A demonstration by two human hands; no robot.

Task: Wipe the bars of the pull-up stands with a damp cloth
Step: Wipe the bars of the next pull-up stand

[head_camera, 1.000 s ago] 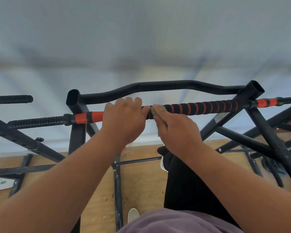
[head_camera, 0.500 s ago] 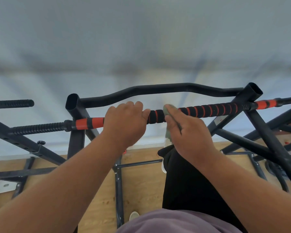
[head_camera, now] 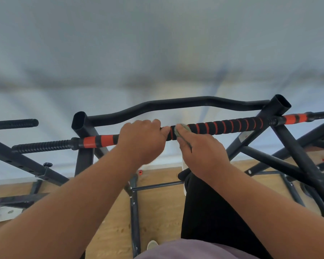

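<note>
Soft daylight, blurred background, wide-angle warp

Matt black metal frame [head_camera: 176, 105], ribbed black-and-orange foam bar grip [head_camera: 228, 126], greyish cloth [head_camera: 183, 128], grainy wood floor [head_camera: 157, 212].

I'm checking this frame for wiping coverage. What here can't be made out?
- Cloth, head view: mostly hidden under the right hand; dampness cannot be told.
- Padded bar: the stretch under the left hand is covered.
- Bar's right end: cut off by the frame edge.
- Wall behind: blurred.
</note>
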